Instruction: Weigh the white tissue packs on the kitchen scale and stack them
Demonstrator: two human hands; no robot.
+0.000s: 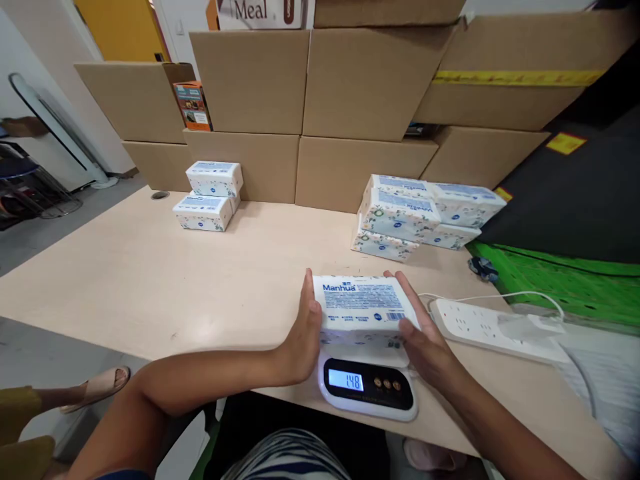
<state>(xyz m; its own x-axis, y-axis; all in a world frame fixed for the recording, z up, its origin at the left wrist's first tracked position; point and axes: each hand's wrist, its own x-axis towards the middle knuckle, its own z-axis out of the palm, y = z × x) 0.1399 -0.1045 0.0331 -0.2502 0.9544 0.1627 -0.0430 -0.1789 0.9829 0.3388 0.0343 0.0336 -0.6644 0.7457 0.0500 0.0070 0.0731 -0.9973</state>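
A white tissue pack (pixel 364 300) with blue "Manhua" print is over the kitchen scale (pixel 367 408) at the table's front edge. My left hand (pixel 303 337) presses against its left side, fingers pointing up. My right hand (pixel 429 341) holds the opposite side, with the thumb near the barcode corner. The scale's lit display (pixel 345 380) reads about 1.48. The pack covers most of the weighing plate, so I cannot tell whether it rests fully on it.
A small stack of tissue packs (pixel 203 213) stands at the back left, and a larger stack (pixel 400 213) at the back right. Cardboard boxes (pixel 250 83) wall off the back. A white power strip (pixel 480 327) with a cable lies right of my hand. Another person's foot (pixel 100 387) shows at lower left.
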